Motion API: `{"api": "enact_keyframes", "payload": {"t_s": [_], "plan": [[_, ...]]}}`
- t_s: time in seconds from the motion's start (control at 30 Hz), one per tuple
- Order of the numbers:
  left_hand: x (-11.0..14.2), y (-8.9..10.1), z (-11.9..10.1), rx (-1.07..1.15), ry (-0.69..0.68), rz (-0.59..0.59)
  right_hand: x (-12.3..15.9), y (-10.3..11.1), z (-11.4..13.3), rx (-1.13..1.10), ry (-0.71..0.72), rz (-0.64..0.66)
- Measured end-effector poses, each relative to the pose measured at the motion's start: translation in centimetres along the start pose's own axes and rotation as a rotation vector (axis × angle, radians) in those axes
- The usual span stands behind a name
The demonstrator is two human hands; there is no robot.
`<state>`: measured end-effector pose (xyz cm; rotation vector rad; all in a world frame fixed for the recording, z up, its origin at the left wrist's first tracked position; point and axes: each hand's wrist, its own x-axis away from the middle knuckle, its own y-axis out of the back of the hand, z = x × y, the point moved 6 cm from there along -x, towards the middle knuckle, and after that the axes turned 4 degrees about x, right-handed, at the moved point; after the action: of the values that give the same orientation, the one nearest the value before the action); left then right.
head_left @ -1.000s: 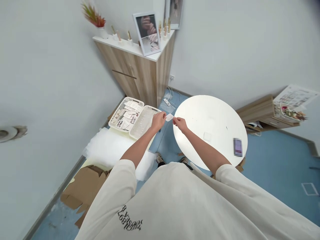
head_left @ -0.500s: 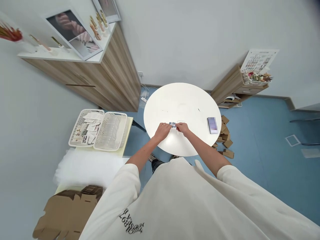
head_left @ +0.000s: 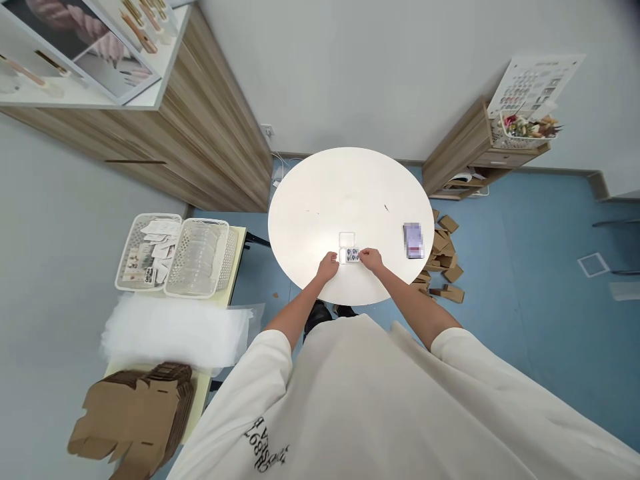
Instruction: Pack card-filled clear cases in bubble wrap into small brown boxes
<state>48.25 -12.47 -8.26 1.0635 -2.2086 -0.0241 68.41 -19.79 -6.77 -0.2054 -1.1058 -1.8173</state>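
A small card of blue, nail-shaped pieces (head_left: 353, 255), set in two rows, lies over the right part of a clear hinged plastic case (head_left: 347, 238). The case rests opened on the round white table, its lid side pointing away from me. My right hand (head_left: 371, 259) pinches the card's right edge between thumb and fingertips. To the left of the case is my left hand (head_left: 328, 266), fingers loosely bent and thumb apart, with nothing seen in it. Its fingertips are close to the case's left edge; whether they touch it I cannot tell.
A purple blurred pack (head_left: 414, 241) lies on the white table (head_left: 350, 180) at right. Cardboard boxes (head_left: 443, 250) are piled on the floor beyond. On the left side table are white baskets (head_left: 196, 259), clear plastic bags (head_left: 175, 331) and flattened cardboard (head_left: 133, 413).
My left hand has let go of the card and moved left. The card, still in my right hand, is now over the opened case, which shows more clearly. The view has shifted.
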Motion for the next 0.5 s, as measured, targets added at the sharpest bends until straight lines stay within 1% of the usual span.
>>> {"api": "enact_keyframes", "payload": {"t_s": [0.1, 0.27, 0.4, 0.5], "plan": [[-0.7, -0.8, 0.4, 0.021, 0.036, 0.011, -0.9, -1.1, -0.7, 0.002, -0.011, 0.005], [-1.7, -1.7, 1.1, 0.049, 0.059, 0.038, -2.0, -2.7, -1.1, 0.018, 0.003, 0.014], [-1.9, -1.7, 1.2, 0.042, 0.075, 0.054, -2.4, -3.5, -1.4, 0.035, -0.014, 0.017], [-2.0, -1.4, 0.9, 0.027, 0.082, 0.057, -2.4, -3.6, -1.6, 0.037, -0.011, 0.019]]}}
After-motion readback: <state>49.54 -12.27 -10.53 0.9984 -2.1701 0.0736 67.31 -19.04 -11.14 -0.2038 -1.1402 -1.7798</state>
